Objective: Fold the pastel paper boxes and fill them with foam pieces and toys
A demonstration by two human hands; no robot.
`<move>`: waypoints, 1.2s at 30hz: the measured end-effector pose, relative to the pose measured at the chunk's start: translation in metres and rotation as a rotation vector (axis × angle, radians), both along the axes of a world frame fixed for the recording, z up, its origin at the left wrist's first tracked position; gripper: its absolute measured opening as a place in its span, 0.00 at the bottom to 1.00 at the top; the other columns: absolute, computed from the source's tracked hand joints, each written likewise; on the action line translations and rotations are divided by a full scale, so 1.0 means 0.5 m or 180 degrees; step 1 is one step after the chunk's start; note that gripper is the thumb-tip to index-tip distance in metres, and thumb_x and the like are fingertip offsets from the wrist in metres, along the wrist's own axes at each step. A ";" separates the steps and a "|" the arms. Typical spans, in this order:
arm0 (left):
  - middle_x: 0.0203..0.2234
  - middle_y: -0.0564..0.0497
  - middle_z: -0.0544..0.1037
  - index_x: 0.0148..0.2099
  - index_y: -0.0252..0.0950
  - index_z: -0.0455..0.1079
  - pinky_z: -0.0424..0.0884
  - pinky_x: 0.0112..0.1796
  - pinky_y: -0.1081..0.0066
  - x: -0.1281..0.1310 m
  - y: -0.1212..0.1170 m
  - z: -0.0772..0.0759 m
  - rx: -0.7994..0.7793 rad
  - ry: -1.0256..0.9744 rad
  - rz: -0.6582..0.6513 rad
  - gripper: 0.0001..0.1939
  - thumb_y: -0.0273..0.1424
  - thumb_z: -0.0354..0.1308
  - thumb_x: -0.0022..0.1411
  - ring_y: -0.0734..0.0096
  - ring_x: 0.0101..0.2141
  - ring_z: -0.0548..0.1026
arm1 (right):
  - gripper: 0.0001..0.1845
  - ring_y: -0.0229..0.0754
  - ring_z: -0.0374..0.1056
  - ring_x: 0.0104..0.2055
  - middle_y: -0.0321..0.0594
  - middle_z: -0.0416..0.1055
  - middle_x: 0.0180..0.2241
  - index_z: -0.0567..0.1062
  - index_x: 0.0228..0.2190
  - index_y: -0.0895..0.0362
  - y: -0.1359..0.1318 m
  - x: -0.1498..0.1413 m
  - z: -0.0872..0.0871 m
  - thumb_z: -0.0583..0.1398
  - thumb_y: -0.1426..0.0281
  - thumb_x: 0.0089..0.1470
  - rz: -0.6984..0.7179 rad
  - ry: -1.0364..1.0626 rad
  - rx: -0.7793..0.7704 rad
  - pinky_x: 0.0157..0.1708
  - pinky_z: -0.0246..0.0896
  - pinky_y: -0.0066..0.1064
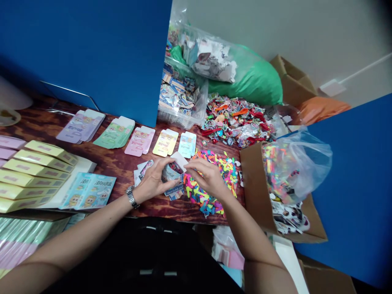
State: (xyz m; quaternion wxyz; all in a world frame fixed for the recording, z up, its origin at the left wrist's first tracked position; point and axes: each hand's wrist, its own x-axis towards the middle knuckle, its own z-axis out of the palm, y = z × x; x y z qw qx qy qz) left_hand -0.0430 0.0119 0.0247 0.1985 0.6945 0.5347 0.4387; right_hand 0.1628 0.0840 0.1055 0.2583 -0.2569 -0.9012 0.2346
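Note:
My left hand (154, 179), with a metal watch on its wrist, is curled round a small printed paper box (173, 170) with an open white flap. My right hand (208, 176) pinches at the box's right side with its fingers together. Both hands hover over the dark wooden table (122, 161). Under and beside the right hand lies a heap of small neon-coloured pieces (214, 179). A few printed cards (143, 168) lie just left of the box, and more show below it.
Fanned stacks of flat pastel cartons (116, 132) line the table's back. Yellow flat boxes (33, 171) and blue packs (88, 190) sit at left. A cardboard box with a plastic bag (294, 167) stands at right. Tangled colourful trinkets (235, 118) and bags lie behind. Blue partitions (101, 49) surround.

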 end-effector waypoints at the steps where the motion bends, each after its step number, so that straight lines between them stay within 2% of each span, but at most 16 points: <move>1: 0.49 0.45 0.71 0.62 0.42 0.56 0.71 0.48 0.63 0.001 0.000 0.000 0.0039 -0.0008 -0.0011 0.32 0.38 0.64 0.59 0.61 0.48 0.73 | 0.11 0.40 0.73 0.43 0.42 0.76 0.40 0.77 0.44 0.53 -0.008 -0.006 -0.006 0.56 0.72 0.64 -0.0134 0.0072 0.0056 0.44 0.70 0.32; 6: 0.54 0.42 0.69 0.66 0.41 0.49 0.70 0.52 0.61 0.010 -0.005 0.010 0.0253 0.0114 -0.0080 0.37 0.36 0.63 0.61 0.59 0.53 0.71 | 0.21 0.43 0.72 0.49 0.45 0.75 0.47 0.68 0.57 0.53 -0.047 -0.043 -0.028 0.56 0.72 0.63 -0.0880 0.0237 0.0096 0.50 0.70 0.36; 8: 0.58 0.38 0.66 0.70 0.40 0.42 0.69 0.53 0.59 0.011 -0.008 0.013 0.0166 0.0189 0.0008 0.42 0.36 0.62 0.61 0.56 0.56 0.69 | 0.19 0.41 0.72 0.50 0.45 0.75 0.47 0.70 0.55 0.52 -0.054 -0.051 -0.029 0.55 0.74 0.63 -0.0883 0.0390 0.0020 0.51 0.69 0.35; 11: 0.62 0.36 0.62 0.72 0.39 0.35 0.67 0.55 0.57 0.009 -0.013 0.015 -0.0023 0.0319 0.0069 0.46 0.37 0.60 0.63 0.53 0.59 0.67 | 0.14 0.40 0.73 0.48 0.43 0.76 0.44 0.77 0.47 0.53 -0.053 -0.057 -0.024 0.56 0.73 0.64 -0.0632 0.0544 -0.0220 0.49 0.70 0.34; 14: 0.58 0.36 0.66 0.73 0.39 0.32 0.69 0.51 0.58 0.009 -0.016 0.017 -0.0164 0.0437 0.0089 0.47 0.39 0.59 0.63 0.53 0.55 0.69 | 0.11 0.40 0.74 0.44 0.41 0.77 0.41 0.78 0.43 0.53 -0.048 -0.062 -0.016 0.58 0.71 0.63 -0.0685 0.0481 -0.0592 0.45 0.71 0.33; 16: 0.53 0.37 0.69 0.73 0.39 0.30 0.71 0.47 0.58 0.011 -0.018 0.019 -0.0209 0.0560 0.0159 0.48 0.40 0.58 0.64 0.53 0.50 0.71 | 0.11 0.40 0.74 0.44 0.41 0.77 0.41 0.78 0.43 0.54 -0.046 -0.067 -0.013 0.58 0.72 0.62 -0.0832 0.0374 -0.0649 0.46 0.71 0.33; 20: 0.46 0.38 0.71 0.73 0.34 0.25 0.71 0.45 0.53 0.011 -0.020 0.018 0.0023 0.1010 0.0313 0.50 0.42 0.56 0.64 0.51 0.45 0.71 | 0.14 0.41 0.73 0.45 0.43 0.77 0.41 0.79 0.44 0.55 -0.051 -0.074 -0.014 0.57 0.77 0.60 -0.0793 0.0239 -0.0339 0.49 0.70 0.33; 23: 0.43 0.37 0.70 0.72 0.28 0.23 0.72 0.39 0.55 0.007 -0.022 0.018 0.0102 0.1431 0.0436 0.51 0.42 0.54 0.64 0.51 0.40 0.71 | 0.15 0.40 0.74 0.48 0.43 0.78 0.43 0.78 0.46 0.54 -0.065 -0.080 -0.027 0.56 0.76 0.62 -0.0659 0.0334 -0.0217 0.51 0.70 0.33; 26: 0.42 0.36 0.69 0.71 0.25 0.22 0.72 0.33 0.60 0.001 -0.025 0.023 0.0040 0.1669 0.0512 0.52 0.43 0.54 0.64 0.52 0.37 0.72 | 0.19 0.42 0.73 0.52 0.42 0.77 0.49 0.73 0.55 0.52 -0.088 -0.090 -0.055 0.53 0.74 0.65 -0.0843 0.0563 -0.0231 0.55 0.68 0.36; 31: 0.43 0.37 0.68 0.72 0.27 0.22 0.73 0.35 0.61 -0.005 -0.042 0.031 -0.0066 0.1677 0.0515 0.52 0.40 0.54 0.62 0.53 0.39 0.72 | 0.26 0.43 0.70 0.57 0.44 0.72 0.56 0.60 0.65 0.52 -0.130 -0.111 -0.107 0.50 0.71 0.67 -0.1123 0.0841 -0.0518 0.58 0.67 0.37; 33: 0.43 0.38 0.68 0.72 0.27 0.22 0.73 0.35 0.61 -0.008 -0.053 0.030 -0.0187 0.1646 0.0475 0.52 0.39 0.54 0.61 0.53 0.40 0.72 | 0.27 0.42 0.68 0.60 0.43 0.70 0.57 0.57 0.66 0.52 -0.138 -0.116 -0.116 0.49 0.72 0.68 -0.0998 0.0848 -0.0587 0.60 0.65 0.37; 36: 0.44 0.38 0.67 0.72 0.28 0.22 0.73 0.34 0.61 -0.017 -0.068 0.030 -0.0349 0.1521 0.0453 0.52 0.39 0.54 0.61 0.53 0.40 0.72 | 0.29 0.42 0.64 0.62 0.43 0.67 0.60 0.53 0.67 0.52 -0.136 -0.112 -0.113 0.49 0.72 0.67 -0.0549 0.0638 -0.0669 0.62 0.63 0.37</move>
